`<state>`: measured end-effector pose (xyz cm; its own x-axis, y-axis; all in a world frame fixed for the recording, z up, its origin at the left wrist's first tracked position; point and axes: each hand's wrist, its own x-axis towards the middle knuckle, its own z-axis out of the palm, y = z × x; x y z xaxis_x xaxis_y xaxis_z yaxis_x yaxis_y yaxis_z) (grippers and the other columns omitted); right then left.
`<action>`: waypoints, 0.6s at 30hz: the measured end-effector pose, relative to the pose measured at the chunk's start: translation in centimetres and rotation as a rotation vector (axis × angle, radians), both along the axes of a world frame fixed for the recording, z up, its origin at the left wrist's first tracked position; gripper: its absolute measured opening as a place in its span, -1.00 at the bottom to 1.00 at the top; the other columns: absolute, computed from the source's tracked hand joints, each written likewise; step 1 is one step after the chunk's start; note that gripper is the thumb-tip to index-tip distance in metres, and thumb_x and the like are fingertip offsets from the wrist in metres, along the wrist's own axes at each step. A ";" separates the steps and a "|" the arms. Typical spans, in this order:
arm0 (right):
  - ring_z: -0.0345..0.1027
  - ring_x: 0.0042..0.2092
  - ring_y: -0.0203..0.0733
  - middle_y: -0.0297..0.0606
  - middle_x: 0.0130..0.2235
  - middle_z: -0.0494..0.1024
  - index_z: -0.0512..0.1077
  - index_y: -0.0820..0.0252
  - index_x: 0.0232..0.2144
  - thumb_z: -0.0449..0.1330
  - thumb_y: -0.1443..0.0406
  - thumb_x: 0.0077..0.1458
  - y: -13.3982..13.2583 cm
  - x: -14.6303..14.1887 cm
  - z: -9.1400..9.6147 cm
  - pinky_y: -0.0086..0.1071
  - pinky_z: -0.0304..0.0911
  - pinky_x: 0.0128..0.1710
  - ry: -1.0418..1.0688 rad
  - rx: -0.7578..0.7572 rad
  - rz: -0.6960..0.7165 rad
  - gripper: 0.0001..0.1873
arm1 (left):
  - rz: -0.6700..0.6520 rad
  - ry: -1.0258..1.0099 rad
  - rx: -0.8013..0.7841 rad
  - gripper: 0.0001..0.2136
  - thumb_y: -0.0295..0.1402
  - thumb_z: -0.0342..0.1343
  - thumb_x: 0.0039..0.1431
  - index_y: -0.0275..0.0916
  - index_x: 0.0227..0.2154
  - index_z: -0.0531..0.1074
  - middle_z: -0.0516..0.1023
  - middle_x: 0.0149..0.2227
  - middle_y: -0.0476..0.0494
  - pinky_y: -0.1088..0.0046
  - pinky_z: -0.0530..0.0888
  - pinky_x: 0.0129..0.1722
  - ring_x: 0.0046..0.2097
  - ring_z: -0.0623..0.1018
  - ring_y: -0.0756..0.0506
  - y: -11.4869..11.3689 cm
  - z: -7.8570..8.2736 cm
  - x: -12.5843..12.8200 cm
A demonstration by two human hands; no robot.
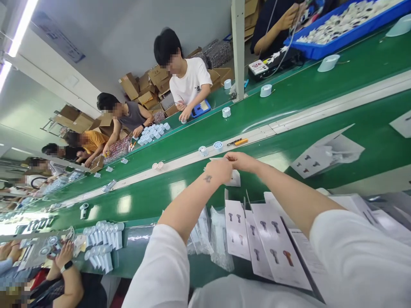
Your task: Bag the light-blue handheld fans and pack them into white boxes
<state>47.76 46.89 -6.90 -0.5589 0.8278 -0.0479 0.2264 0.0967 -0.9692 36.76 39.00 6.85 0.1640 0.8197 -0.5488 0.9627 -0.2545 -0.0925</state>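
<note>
Both arms reach forward over the green conveyor belt. My left hand (221,172) is closed on a white box (235,179), which is mostly hidden behind my hands. On its right, my right hand (241,161) has its fingers bent and pinched at the top of the same box, touching the left hand. Just beyond lie two light-blue round fan parts (218,146) and an orange-handled tool (240,142) on the pale middle rail. Closer to my body stand flat white boxes printed with handheld fans (272,244), beside clear-bagged white items (221,237).
An open printed carton (324,154) lies on the belt at right. Light-blue fan handles (102,235) are stacked at left, near a co-worker's hands (66,254). Across the belt, several people work by light-blue parts (153,133). A blue tray (316,52) of white parts stands at far right.
</note>
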 end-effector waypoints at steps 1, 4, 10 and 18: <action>0.20 -0.49 -0.30 -0.43 -0.56 0.40 0.39 0.16 -0.50 0.32 0.09 -0.16 0.1 0.3 -0.2 -0.42 0.16 -0.49 0.016 -0.035 0.012 -0.71 | 0.030 -0.009 -0.047 -0.58 -0.52 0.12 0.19 -0.35 0.13 0.38 0.52 0.07 -0.41 0.27 0.50 0.01 0.10 0.54 -0.27 0.7 0.0 0.5; 0.23 -0.50 -0.31 -0.42 -0.57 0.41 0.40 0.17 -0.46 0.35 0.10 -0.16 0.3 1.9 -0.6 -0.42 0.18 -0.51 0.068 -0.140 0.008 -0.69 | 0.012 -0.095 0.037 -0.42 -0.40 0.20 0.18 -0.33 0.25 0.22 0.44 0.17 -0.40 0.29 0.48 0.06 0.17 0.48 -0.26 1.1 -0.5 0.9; 0.42 -0.38 -0.24 -0.28 -0.39 0.59 0.41 0.15 -0.28 0.33 0.20 -0.06 -0.1 2.7 -1.3 -0.39 0.34 -0.38 0.108 -0.264 -0.140 -0.72 | -0.089 -0.238 0.264 -0.59 -0.46 -0.07 0.36 -0.33 0.24 0.25 0.42 0.20 -0.39 0.25 0.39 0.15 0.20 0.44 -0.22 -1.1 -3.3 0.1; 0.48 -0.23 -0.06 -0.21 -0.33 0.62 0.44 0.15 -0.33 0.33 0.25 -0.06 -1.8 2.1 0.1 -0.18 0.41 -0.15 -0.083 -0.159 -0.349 -0.80 | 0.297 -0.276 0.170 -0.72 -0.38 -0.02 0.35 -0.31 -0.02 0.52 0.57 0.02 -0.43 0.17 0.41 0.08 0.10 0.52 -0.31 -0.5 -5.4 0.0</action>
